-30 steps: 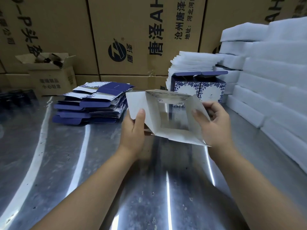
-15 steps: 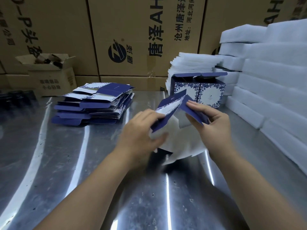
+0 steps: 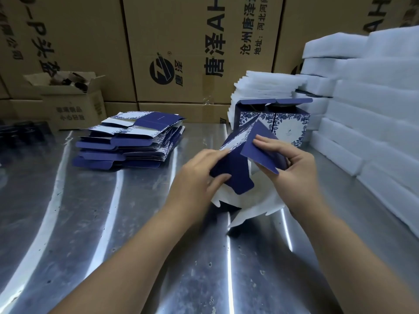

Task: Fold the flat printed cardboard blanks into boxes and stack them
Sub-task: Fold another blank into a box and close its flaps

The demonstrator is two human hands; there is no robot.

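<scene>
Both hands hold one partly folded cardboard blank [image 3: 240, 175] just above the steel counter [image 3: 113, 223], near its middle. Left hand [image 3: 199, 177]: fingers closed on a navy flap at the blank's left edge. Right hand [image 3: 294, 164]: fingers pinching a second navy flap, raised and tilted. White inner panels hang below. A stack of flat blanks [image 3: 129, 141] lies to the left, well apart. Two folded boxes [image 3: 283, 123] stand behind, beside white foam sheets [image 3: 374, 109].
</scene>
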